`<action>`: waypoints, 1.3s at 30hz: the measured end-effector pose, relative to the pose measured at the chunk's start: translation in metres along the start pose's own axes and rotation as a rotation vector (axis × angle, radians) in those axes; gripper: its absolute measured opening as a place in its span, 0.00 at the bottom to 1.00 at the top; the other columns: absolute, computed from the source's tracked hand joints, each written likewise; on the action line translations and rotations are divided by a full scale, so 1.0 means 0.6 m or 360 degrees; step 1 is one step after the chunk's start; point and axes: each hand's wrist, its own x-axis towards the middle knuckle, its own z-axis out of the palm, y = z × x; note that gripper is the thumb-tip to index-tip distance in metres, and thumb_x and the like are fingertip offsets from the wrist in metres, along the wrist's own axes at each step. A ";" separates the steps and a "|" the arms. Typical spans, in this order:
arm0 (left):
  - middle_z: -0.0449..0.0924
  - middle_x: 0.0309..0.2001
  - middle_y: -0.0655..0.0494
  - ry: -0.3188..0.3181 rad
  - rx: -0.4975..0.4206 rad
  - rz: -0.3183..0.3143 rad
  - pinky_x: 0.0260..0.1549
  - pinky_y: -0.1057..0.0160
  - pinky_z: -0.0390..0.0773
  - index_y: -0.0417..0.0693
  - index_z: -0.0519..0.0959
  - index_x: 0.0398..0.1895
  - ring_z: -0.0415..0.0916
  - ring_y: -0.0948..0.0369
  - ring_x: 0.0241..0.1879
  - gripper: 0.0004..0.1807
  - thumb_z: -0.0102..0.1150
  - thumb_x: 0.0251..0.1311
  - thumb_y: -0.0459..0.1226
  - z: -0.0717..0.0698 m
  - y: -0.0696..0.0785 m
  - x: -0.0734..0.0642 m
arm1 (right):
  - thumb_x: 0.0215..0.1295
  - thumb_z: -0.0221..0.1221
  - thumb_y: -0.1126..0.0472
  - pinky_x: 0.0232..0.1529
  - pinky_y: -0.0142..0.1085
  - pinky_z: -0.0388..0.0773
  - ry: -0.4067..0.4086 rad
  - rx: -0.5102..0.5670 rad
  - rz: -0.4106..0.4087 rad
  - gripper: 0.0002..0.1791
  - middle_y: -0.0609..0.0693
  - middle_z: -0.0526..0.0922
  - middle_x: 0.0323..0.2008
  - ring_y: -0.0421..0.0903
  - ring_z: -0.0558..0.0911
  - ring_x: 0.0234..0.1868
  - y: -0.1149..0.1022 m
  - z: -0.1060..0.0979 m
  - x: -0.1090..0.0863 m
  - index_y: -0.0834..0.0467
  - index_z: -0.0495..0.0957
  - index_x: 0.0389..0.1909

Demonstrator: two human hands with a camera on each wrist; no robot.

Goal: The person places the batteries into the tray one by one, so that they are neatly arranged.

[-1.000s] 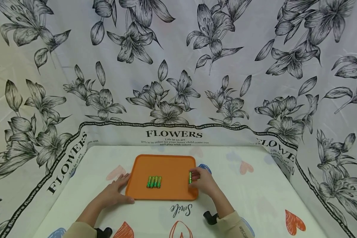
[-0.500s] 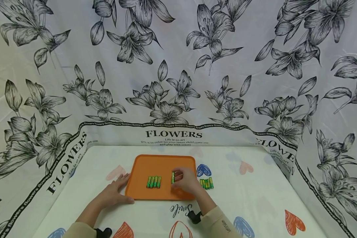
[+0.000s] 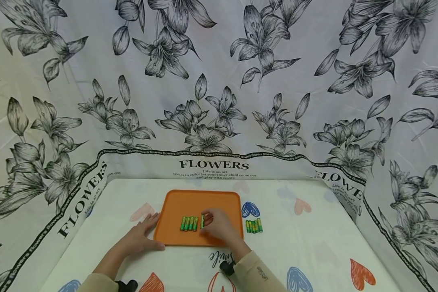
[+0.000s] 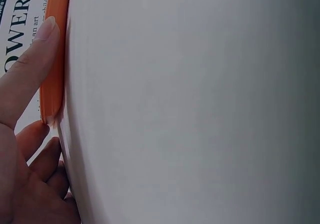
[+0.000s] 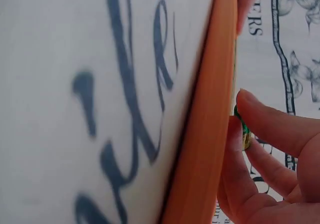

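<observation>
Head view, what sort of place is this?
Probably a makeshift indoor tabletop workspace: flower-printed cloth screens the back and sides of a heart-patterned table, which holds an orange tray with a row of green batteries.

Soft, even light filled your head view, with the floral cloth (image 3: 219,61) yellowing far left of the orange tray (image 3: 204,202). Your wrist views came out dimmer; in the left, the bench (image 4: 185,103) darkened away from the tray. In the right, lettering (image 5: 127,83) beside the tray blurred, near its narrow shadow.
</observation>
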 end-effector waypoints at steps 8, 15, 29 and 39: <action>0.49 0.81 0.46 -0.0002 -0.0006 -0.0003 0.73 0.30 0.41 0.54 0.55 0.81 0.38 0.38 0.80 0.67 0.80 0.35 0.61 0.004 -0.003 0.007 | 0.45 0.78 0.68 0.35 0.35 0.76 0.0068 -0.0133 0.0077 0.30 0.47 0.79 0.34 0.43 0.74 0.34 -0.018 0.019 0.001 0.57 0.81 0.52; 0.48 0.81 0.46 -0.0001 0.0007 0.0008 0.73 0.29 0.41 0.54 0.54 0.81 0.38 0.37 0.79 0.67 0.79 0.36 0.61 -0.001 0.002 0.006 | 0.46 0.78 0.69 0.34 0.34 0.74 0.0053 -0.0164 0.0106 0.31 0.49 0.79 0.36 0.43 0.74 0.34 -0.034 0.023 0.000 0.58 0.80 0.54; 0.49 0.81 0.45 0.0003 0.0016 -0.0005 0.72 0.28 0.42 0.54 0.55 0.81 0.39 0.34 0.78 0.67 0.80 0.36 0.61 0.001 0.004 0.002 | 0.44 0.78 0.70 0.36 0.35 0.78 0.0073 -0.0063 0.0036 0.34 0.51 0.80 0.37 0.43 0.75 0.34 -0.027 0.005 -0.008 0.60 0.79 0.56; 0.48 0.81 0.44 0.0007 0.0004 0.0045 0.74 0.30 0.41 0.51 0.54 0.81 0.38 0.37 0.79 0.67 0.80 0.38 0.60 -0.002 -0.002 0.001 | 0.53 0.74 0.68 0.33 0.35 0.83 0.0097 0.0024 -0.0001 0.31 0.56 0.80 0.47 0.48 0.78 0.43 -0.010 -0.039 -0.029 0.58 0.78 0.60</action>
